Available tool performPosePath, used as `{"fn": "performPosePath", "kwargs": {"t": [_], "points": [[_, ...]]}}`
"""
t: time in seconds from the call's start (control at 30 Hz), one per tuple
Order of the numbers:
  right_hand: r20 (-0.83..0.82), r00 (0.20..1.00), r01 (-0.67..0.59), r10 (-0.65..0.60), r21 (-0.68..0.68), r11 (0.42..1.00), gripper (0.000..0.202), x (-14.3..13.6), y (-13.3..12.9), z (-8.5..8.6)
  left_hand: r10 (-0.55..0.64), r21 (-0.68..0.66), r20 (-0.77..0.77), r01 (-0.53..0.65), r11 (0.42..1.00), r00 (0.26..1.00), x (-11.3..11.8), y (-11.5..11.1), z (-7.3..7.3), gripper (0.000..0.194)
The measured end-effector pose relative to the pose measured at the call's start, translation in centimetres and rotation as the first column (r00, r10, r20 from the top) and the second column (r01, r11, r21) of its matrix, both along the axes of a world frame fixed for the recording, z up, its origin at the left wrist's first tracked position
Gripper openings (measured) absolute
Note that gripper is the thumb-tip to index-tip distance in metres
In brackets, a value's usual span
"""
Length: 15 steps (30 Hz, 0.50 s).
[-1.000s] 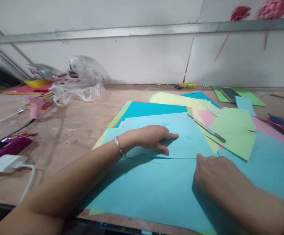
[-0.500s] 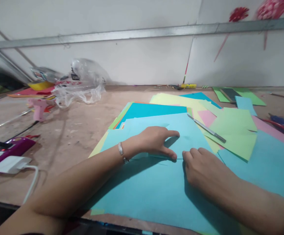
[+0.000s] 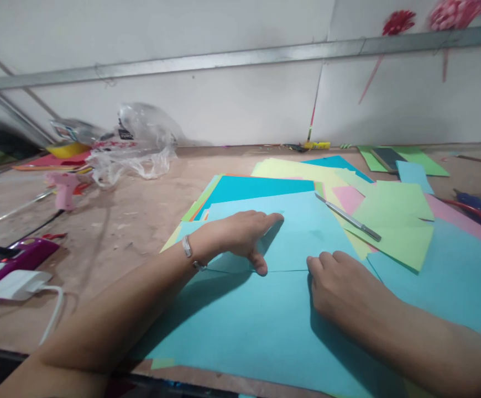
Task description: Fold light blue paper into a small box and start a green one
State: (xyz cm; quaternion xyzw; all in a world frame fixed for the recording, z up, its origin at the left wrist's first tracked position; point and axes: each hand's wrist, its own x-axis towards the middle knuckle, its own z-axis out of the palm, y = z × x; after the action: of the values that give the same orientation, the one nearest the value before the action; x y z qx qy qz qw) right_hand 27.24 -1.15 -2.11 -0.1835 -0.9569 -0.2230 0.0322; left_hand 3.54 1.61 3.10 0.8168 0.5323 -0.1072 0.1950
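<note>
A light blue sheet of paper (image 3: 307,235) lies over a larger light blue sheet (image 3: 257,326) in the middle, its straight near edge running between my hands. My left hand (image 3: 244,235) rests on the upper sheet with fingers stretched out and the thumb apart, its tip at that edge. At the edge's right end, my right hand (image 3: 344,282) is closed, fingers curled down on the paper; its fingertips are partly hidden. Beyond it a silver craft knife (image 3: 348,217) lies across the sheets.
Green paper pieces (image 3: 402,204) and blue-handled pliers (image 3: 479,207) are at the right. A darker blue sheet (image 3: 257,188) lies behind. On the left are a pink glue gun (image 3: 64,188), a purple power strip (image 3: 37,254), a white charger (image 3: 19,283) and a clear plastic bag (image 3: 145,138).
My left hand has slid left along the paper's edge, uncovering more of it between the hands. My right hand stays at nearly the same place on the paper.
</note>
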Motion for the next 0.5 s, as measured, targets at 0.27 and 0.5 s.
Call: {"fn": "performPosePath", "kwargs": {"t": [0.27,0.5], "points": [[-0.02,1.0,-0.02,0.02,0.01,1.0,0.023,-0.2,-0.4,0.7,-0.015,-0.07,-0.06,0.011,0.997,0.998,-1.0,0.2,0.4,0.122],[-0.042,0.998,-0.052,0.053,0.041,0.998,0.022,-1.0,-2.0,0.2,-0.003,-0.086,-0.052,-0.001,0.996,0.999,-0.7,0.2,0.5,0.122]]}}
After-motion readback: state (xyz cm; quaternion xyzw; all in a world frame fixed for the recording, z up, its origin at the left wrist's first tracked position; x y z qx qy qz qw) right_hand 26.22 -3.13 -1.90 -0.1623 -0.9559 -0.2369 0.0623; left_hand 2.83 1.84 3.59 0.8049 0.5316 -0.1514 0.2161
